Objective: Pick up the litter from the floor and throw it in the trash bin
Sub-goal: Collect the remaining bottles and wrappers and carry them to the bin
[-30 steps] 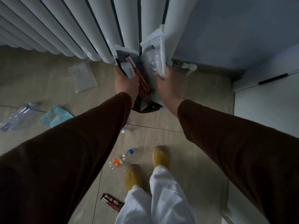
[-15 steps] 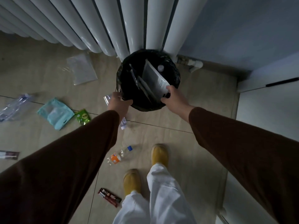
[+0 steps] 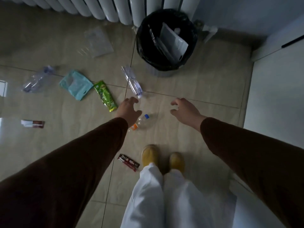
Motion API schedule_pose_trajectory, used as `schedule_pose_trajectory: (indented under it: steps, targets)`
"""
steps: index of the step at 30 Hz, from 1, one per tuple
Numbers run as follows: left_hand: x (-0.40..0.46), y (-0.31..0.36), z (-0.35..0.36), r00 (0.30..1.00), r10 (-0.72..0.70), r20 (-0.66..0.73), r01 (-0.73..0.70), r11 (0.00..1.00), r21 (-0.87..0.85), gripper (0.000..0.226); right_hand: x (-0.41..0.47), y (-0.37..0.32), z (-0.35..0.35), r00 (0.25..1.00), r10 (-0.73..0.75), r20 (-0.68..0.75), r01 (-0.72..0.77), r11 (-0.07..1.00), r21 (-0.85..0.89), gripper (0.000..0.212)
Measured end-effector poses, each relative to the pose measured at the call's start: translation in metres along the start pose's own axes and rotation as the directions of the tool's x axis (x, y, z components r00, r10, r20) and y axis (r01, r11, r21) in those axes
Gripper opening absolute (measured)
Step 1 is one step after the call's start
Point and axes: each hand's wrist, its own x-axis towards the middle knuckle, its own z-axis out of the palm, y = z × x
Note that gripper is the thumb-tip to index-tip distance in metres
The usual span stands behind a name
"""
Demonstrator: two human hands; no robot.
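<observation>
The black-lined trash bin (image 3: 143,46) stands by the radiator with white packets inside. Litter lies on the tiled floor: a clear bottle with a white cap (image 3: 132,81), a small bottle with a blue cap and orange label (image 3: 144,122), a green snack wrapper (image 3: 105,96), a teal bag (image 3: 76,84), a crushed clear bottle (image 3: 36,79), a clear plastic bag (image 3: 98,41) and two dark red wrappers (image 3: 128,162) (image 3: 33,123). My left hand (image 3: 129,111) hovers open, empty, over the blue-capped bottle. My right hand (image 3: 185,111) is open and empty to its right.
A white ribbed radiator (image 3: 115,12) runs along the far wall. A white cabinet (image 3: 278,89) with a dark handle stands at the right. My yellow shoes (image 3: 150,155) and white trousers are below the hands.
Both hands let go of the packets into the bin and pulled back from its rim toward me. They now hang open over the floor near the bottles.
</observation>
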Motion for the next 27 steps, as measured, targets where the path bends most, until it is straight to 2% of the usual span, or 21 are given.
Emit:
schedule_pose_trajectory:
  steps: [5, 10, 14, 22, 27]
  targets:
    - [-0.070, -0.052, 0.030, 0.998, -0.066, -0.012, 0.066, 0.998, 0.022, 0.044, -0.045, 0.000, 0.057, 0.998, -0.043, 0.037, 0.046, 0.996, -0.081, 0.040]
    - [-0.141, -0.097, 0.053, 0.995, -0.103, -0.005, 0.103, 0.994, 0.035, 0.041, -0.090, -0.009, 0.112, 0.998, -0.066, 0.000, 0.066, 0.997, -0.044, 0.031]
    - [-0.192, -0.136, 0.053, 0.993, -0.121, -0.011, 0.121, 0.993, 0.010, 0.041, -0.123, -0.029, 0.156, 0.997, -0.067, 0.024, 0.068, 0.995, -0.068, 0.028]
    - [-0.235, -0.263, 0.002, 0.987, -0.150, -0.059, 0.151, 0.989, 0.004, 0.041, -0.145, -0.137, 0.231, 0.985, -0.170, 0.021, 0.171, 0.978, -0.118, 0.026]
    - [-0.255, -0.352, -0.056, 0.996, -0.065, -0.066, 0.067, 0.997, 0.029, 0.044, -0.151, -0.236, 0.289, 0.988, -0.149, -0.035, 0.145, 0.985, -0.094, 0.023]
